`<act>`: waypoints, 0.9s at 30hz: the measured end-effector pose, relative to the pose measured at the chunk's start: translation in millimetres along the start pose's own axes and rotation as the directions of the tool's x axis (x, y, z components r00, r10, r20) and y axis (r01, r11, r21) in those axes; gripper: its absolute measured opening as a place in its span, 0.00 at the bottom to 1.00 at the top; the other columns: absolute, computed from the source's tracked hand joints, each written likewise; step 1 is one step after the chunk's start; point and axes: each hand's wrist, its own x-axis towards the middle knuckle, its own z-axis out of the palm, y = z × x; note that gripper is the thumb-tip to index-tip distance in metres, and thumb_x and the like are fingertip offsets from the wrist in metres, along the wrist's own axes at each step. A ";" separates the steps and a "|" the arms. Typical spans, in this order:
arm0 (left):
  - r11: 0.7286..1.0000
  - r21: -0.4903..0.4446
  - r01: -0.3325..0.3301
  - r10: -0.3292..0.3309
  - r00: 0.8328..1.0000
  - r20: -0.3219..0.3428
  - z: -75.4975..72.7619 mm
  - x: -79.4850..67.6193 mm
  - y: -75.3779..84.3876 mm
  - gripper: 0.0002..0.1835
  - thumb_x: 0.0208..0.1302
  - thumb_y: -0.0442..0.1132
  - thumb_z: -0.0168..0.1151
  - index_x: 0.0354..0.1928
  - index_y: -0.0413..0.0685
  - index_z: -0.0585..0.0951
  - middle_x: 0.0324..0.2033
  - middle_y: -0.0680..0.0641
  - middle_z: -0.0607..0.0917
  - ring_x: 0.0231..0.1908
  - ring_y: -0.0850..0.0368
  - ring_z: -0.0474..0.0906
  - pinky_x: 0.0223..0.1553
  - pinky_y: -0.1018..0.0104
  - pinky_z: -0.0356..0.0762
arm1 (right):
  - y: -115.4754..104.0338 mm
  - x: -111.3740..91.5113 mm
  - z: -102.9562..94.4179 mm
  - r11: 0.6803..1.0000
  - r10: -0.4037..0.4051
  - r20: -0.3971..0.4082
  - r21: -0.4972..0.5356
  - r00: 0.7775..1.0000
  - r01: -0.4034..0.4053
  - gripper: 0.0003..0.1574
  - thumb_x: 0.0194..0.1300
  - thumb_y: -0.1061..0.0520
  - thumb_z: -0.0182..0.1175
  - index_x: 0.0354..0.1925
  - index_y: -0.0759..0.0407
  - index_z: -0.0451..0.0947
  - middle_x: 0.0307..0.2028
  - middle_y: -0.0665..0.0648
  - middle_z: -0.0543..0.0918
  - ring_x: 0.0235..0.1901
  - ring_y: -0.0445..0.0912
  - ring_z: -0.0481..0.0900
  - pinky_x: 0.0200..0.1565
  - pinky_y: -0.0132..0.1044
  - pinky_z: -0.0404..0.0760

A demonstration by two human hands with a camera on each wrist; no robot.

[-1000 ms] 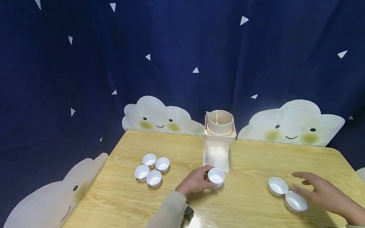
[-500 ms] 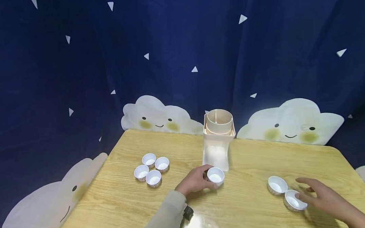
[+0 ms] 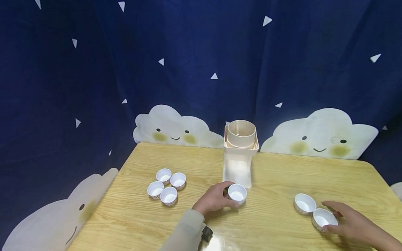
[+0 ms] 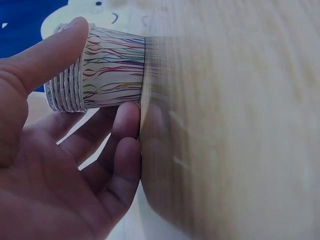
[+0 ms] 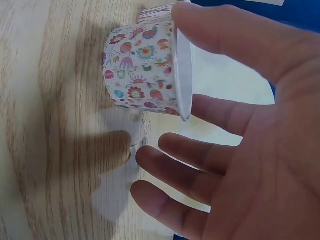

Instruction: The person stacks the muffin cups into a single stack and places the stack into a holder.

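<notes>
My left hand holds a stack of nested paper baking cups upright on the table. Colourful wavy stripes cover the outermost cup, and several rims show under the thumb in the left wrist view. At the right, my right hand reaches around a paper cup printed with flowers and small figures. The right thumb lies at its rim; the other fingers are spread and fairly straight, the index finger partly hidden behind the rim. Close beside it is another white-lined cup.
Several more paper cups sit grouped at the left of the wooden table. Behind the stack stands a cream-coloured stand with a round holder on top. A dark blue curtain hangs beyond the table's back edge.
My right hand has come down from above the two right-hand cups to the side of the nearer one, thumb at its rim. The left hand and its stack have stayed in place.
</notes>
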 end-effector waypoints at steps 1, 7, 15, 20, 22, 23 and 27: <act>1.000 -0.002 0.002 -0.002 1.000 0.000 0.0 -0.1 0.0 0.31 0.48 0.41 0.79 0.56 0.59 0.80 0.39 0.54 0.83 0.35 0.63 0.73 0.31 0.70 0.75 | -0.4 -0.1 0.2 1.000 -0.001 -0.002 0.002 1.000 0.001 0.47 0.53 0.46 0.74 0.60 0.73 0.71 0.54 0.71 0.80 0.40 0.25 0.71 0.36 0.30 0.74; 1.000 0.006 0.005 -0.005 1.000 -0.002 -0.6 0.1 0.1 0.31 0.48 0.41 0.79 0.56 0.60 0.80 0.40 0.54 0.84 0.36 0.63 0.74 0.33 0.70 0.74 | -1.9 -2.6 1.9 0.999 -0.029 -0.047 0.025 0.998 0.030 0.44 0.51 0.49 0.76 0.58 0.74 0.73 0.53 0.72 0.81 0.42 0.25 0.72 0.36 0.28 0.74; 1.000 -0.027 0.004 -0.004 1.000 0.010 -0.1 0.8 -2.2 0.30 0.48 0.40 0.79 0.56 0.60 0.80 0.38 0.55 0.83 0.34 0.63 0.73 0.31 0.70 0.75 | -0.1 -5.1 2.9 0.999 -0.022 -0.053 0.032 0.998 0.024 0.42 0.49 0.50 0.77 0.56 0.72 0.75 0.51 0.70 0.82 0.40 0.22 0.70 0.36 0.27 0.74; 0.999 -0.032 0.013 -0.013 1.000 0.009 -0.9 0.4 -1.7 0.31 0.48 0.41 0.79 0.56 0.61 0.80 0.39 0.56 0.83 0.35 0.63 0.74 0.32 0.70 0.75 | -1.7 -3.6 3.0 1.000 0.001 -0.059 0.018 0.998 0.001 0.39 0.48 0.49 0.77 0.54 0.69 0.78 0.49 0.67 0.83 0.41 0.21 0.69 0.36 0.26 0.73; 1.000 -0.030 0.008 -0.008 1.000 0.007 -1.1 0.9 -1.9 0.31 0.48 0.41 0.79 0.56 0.61 0.80 0.39 0.56 0.84 0.35 0.64 0.74 0.34 0.71 0.74 | -1.8 -3.5 2.8 1.000 0.008 -0.060 0.005 0.998 -0.008 0.39 0.48 0.48 0.77 0.54 0.67 0.79 0.49 0.67 0.84 0.41 0.21 0.69 0.36 0.26 0.73; 1.000 -0.030 0.007 -0.007 1.000 0.007 -1.0 1.3 -2.0 0.31 0.48 0.41 0.79 0.56 0.60 0.80 0.39 0.55 0.84 0.35 0.64 0.74 0.33 0.71 0.74 | -1.8 -3.9 3.0 1.000 0.008 -0.067 0.000 0.998 -0.008 0.39 0.48 0.48 0.77 0.53 0.66 0.79 0.49 0.66 0.84 0.41 0.21 0.69 0.36 0.26 0.73; 0.999 -0.033 0.010 -0.010 1.000 0.008 -0.4 2.4 -3.0 0.31 0.48 0.41 0.79 0.57 0.60 0.80 0.39 0.56 0.83 0.35 0.64 0.74 0.31 0.70 0.76 | -0.5 -4.7 4.2 1.000 -0.022 -0.102 -0.012 0.995 0.021 0.39 0.46 0.48 0.78 0.52 0.67 0.80 0.49 0.67 0.84 0.42 0.20 0.69 0.36 0.25 0.72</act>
